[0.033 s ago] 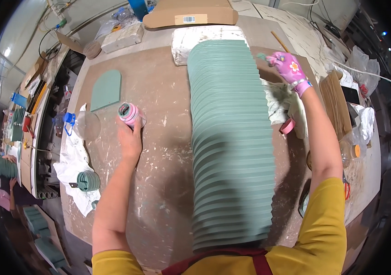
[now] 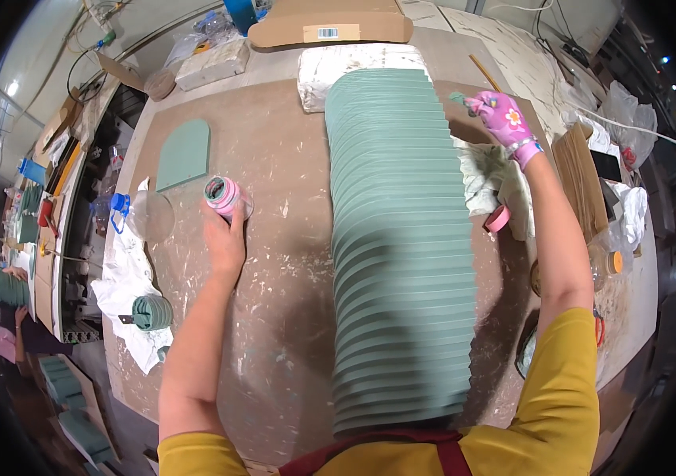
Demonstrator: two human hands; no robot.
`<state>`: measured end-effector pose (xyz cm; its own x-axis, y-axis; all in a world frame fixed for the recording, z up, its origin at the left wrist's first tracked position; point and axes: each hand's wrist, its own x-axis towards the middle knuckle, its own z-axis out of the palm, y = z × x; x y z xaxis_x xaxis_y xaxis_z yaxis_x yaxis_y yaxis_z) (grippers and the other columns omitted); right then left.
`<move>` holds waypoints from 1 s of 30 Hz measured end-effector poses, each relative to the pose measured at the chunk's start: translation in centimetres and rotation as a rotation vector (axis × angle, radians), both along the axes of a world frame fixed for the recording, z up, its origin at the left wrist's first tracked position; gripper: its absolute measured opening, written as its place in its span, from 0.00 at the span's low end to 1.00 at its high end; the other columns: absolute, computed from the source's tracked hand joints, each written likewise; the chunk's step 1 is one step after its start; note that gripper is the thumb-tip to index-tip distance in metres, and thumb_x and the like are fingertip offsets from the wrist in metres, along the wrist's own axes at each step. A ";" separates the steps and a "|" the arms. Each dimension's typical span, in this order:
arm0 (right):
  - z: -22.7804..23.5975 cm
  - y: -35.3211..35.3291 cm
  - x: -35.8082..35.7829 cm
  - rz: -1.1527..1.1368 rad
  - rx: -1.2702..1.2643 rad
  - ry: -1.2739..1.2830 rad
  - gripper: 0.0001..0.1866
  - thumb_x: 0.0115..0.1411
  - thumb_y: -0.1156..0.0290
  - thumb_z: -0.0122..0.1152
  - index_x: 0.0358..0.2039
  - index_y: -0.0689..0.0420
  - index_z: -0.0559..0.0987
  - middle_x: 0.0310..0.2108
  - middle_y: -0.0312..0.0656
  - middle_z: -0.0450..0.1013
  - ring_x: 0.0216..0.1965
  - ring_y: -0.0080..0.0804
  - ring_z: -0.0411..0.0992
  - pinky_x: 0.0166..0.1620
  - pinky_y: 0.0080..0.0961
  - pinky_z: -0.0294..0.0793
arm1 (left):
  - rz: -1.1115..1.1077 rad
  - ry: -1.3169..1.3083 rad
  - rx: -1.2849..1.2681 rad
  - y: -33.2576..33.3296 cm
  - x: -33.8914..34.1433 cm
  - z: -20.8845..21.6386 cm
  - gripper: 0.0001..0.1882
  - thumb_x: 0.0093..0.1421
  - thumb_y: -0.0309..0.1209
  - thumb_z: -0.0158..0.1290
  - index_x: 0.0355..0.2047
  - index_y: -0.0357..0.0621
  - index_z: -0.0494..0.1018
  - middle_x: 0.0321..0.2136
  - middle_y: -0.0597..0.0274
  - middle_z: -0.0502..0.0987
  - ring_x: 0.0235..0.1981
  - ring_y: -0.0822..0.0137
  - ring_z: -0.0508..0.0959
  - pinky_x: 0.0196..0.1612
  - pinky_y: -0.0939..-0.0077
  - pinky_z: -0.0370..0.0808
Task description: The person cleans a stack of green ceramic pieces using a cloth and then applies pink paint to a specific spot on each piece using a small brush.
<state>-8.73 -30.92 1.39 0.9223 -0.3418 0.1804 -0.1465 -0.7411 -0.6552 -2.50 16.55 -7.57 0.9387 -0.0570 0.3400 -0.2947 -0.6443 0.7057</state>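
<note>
My bare left hand (image 2: 225,238) is wrapped round a small open jar (image 2: 231,198) with pink on its outside and dark green inside. In my right hand (image 2: 506,125), which wears a pink glove with a flower print, a small green-smeared piece (image 2: 458,98) is pinched; its kind is not clear. That hand is just right of the far end of a long row of overlapping green boards (image 2: 397,238), apart from it. One flat green board with a rounded top (image 2: 185,155) lies beyond the jar, to the left.
A white wrapped block (image 2: 314,71) stands behind the row's far end. Crumpled cloth (image 2: 477,186) and a pink lid (image 2: 497,218) lie right of it. To the left are a clear bottle (image 2: 150,216), white cloth (image 2: 120,278) and a green roll (image 2: 151,312). Another person (image 2: 5,333) works at far left.
My right hand has shifted slightly to the right with the green-smeared piece. The left hand and jar have stayed in place.
</note>
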 end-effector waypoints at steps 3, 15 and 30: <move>1.5 0.9 -0.4 -0.025 0.149 0.073 0.13 0.57 0.61 0.55 0.27 0.58 0.78 0.17 0.36 0.68 0.21 0.23 0.62 0.28 0.21 0.65 | 0.013 0.048 -0.007 -0.3 -0.2 0.4 0.28 0.60 0.40 0.51 0.53 0.34 0.58 0.45 0.40 0.71 0.48 0.46 0.71 0.50 0.60 0.66; 1.5 0.9 1.6 0.168 0.076 0.207 0.19 0.56 0.55 0.58 0.22 0.59 0.76 0.17 0.35 0.66 0.19 0.24 0.61 0.26 0.24 0.64 | -0.014 0.022 0.006 0.4 0.4 -0.4 0.29 0.59 0.40 0.52 0.54 0.33 0.58 0.43 0.40 0.72 0.46 0.45 0.72 0.49 0.59 0.67; 1.8 1.5 1.7 0.089 -0.010 0.129 0.16 0.59 0.59 0.55 0.26 0.60 0.78 0.19 0.38 0.69 0.22 0.27 0.64 0.30 0.23 0.65 | -0.024 0.027 -0.045 0.4 0.4 -0.6 0.29 0.60 0.40 0.51 0.55 0.35 0.56 0.45 0.41 0.71 0.48 0.46 0.72 0.50 0.61 0.66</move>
<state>-7.06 -29.42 3.14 0.9647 -0.2561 0.0619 -0.1619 -0.7615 -0.6276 -2.13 16.92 -8.16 0.9462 -0.0643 0.3173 -0.2899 -0.6046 0.7419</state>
